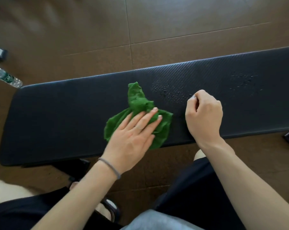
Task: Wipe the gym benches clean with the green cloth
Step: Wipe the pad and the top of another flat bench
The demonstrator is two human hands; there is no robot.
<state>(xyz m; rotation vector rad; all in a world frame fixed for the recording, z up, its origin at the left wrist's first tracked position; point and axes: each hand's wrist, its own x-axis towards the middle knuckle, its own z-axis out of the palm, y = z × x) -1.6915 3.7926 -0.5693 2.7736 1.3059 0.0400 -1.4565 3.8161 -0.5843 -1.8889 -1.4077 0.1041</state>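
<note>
nearest the lens are the person's knees in dark shorts, and past them both forearms reach out over the black gym bench [57,117], which runs across the view. every place below is given from that bench.

on the middle of its pad lies the green cloth [140,103], bunched and half spread, with one tail pointing toward the far edge and the rest fanned toward the near edge. left hand [133,135] rests flat on the cloth, fingers straight and close together, pressing it down rather than clutching it. right hand [204,115] sits on the pad just beside the cloth, toward the bench's right end, fingers curled in loosely; it seems to hold nothing, though the fingertips are hard to read.

water droplets [170,92] bead on the pad beyond the cloth, and a second patch [243,82] lies further toward the right end. a plastic bottle [5,77] lies on the floor off the bench's left end.

wiping looks to be under way, with the wet patches not yet reached. next, the flat palm should push the cloth across the nearer beads, keeping pressure even so the cloth does not bunch further.
</note>
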